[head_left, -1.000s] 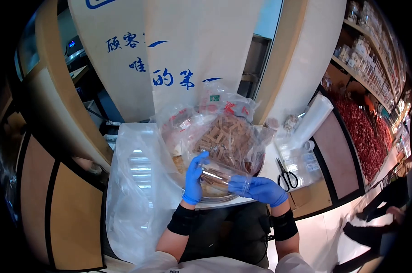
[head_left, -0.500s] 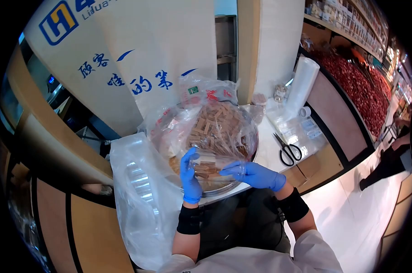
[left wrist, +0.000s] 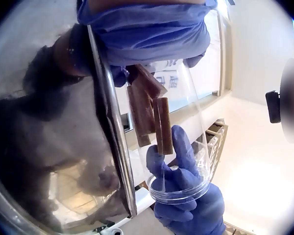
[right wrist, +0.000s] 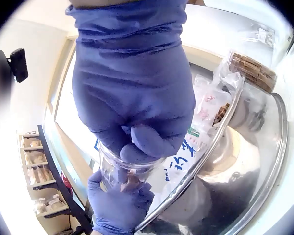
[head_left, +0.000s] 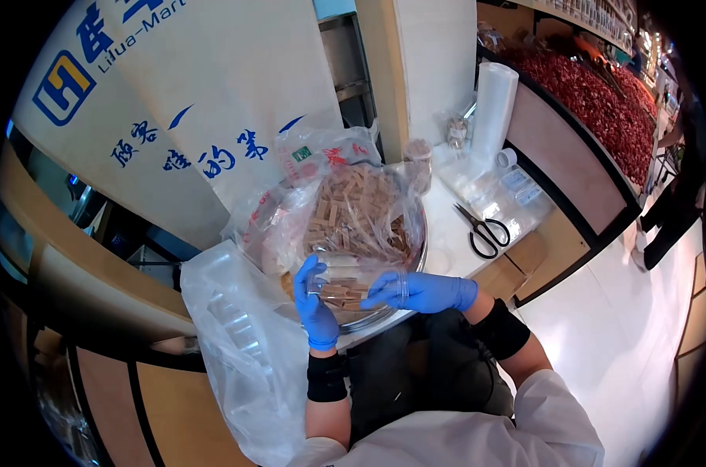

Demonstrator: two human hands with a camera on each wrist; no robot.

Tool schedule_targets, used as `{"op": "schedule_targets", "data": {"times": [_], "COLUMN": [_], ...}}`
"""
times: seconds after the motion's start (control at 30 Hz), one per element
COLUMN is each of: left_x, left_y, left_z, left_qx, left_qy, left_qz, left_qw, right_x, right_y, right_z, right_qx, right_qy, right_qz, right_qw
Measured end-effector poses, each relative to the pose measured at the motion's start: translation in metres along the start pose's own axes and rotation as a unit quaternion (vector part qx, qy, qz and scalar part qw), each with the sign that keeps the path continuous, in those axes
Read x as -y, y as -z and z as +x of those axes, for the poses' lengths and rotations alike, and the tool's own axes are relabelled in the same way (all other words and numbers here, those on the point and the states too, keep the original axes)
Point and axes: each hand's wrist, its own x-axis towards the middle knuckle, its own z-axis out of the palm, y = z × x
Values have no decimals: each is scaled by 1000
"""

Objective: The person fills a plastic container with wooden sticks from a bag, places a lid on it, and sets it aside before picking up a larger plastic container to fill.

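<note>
A clear plastic jar (head_left: 337, 274) lies sideways between both blue-gloved hands, over the near rim of a round metal pan (head_left: 424, 249). My left hand (head_left: 317, 313) grips the jar round its closed end. Several flat brown sticks (left wrist: 143, 115) lie inside it, seen through the wall in the left wrist view. My right hand (head_left: 432, 293) reaches in through the threaded mouth (left wrist: 180, 197), its fingertips (left wrist: 182, 142) on either side of one stick's end. From the right wrist, the back of the right hand hides most of the jar.
A clear bag of brown sticks (head_left: 357, 204) fills the pan. Right of it are scissors (head_left: 481, 231), flat plastic packets (head_left: 516, 191), a tape roll (head_left: 507, 158), a plastic film roll (head_left: 494, 109) and a filled jar (head_left: 418, 162). A plastic sheet bag (head_left: 232, 335) covers the left side.
The head view has turned, so the scene shifts left. My right fingers remain in the jar mouth while my left hand keeps hold of the jar's other end.
</note>
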Motion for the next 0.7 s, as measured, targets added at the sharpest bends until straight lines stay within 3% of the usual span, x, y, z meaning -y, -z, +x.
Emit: {"op": "schedule_targets", "data": {"times": [0.23,0.3,0.4,0.47,0.53,0.67,0.7], "left_x": [2,3,3,5,3,-2,0], "left_y": [0,0,1,4,2,-4,-3], "left_z": [1,2,2,4,5,4,4], "left_qx": [-3,-8,-52,-64,-62,-53,-54], "left_qy": [-22,-28,-25,-13,-20,-26,-28], "left_qz": [14,16,1,-19,-20,1,1], "left_qw": [1000,999,998,998,998,998,998], "right_x": [11,18,31,27,19,22,23], "right_y": [5,12,22,18,12,3,0], "right_z": [-3,-8,-16,-19,-19,-14,-12], "right_qx": [6,1,-69,-97,-166,-102,-74], "right_qy": [-5,-137,-105,-129,-22,-22,-44], "right_qz": [15,113,80,96,-66,-100,-32], "right_qw": [1000,984,989,982,984,990,996]}}
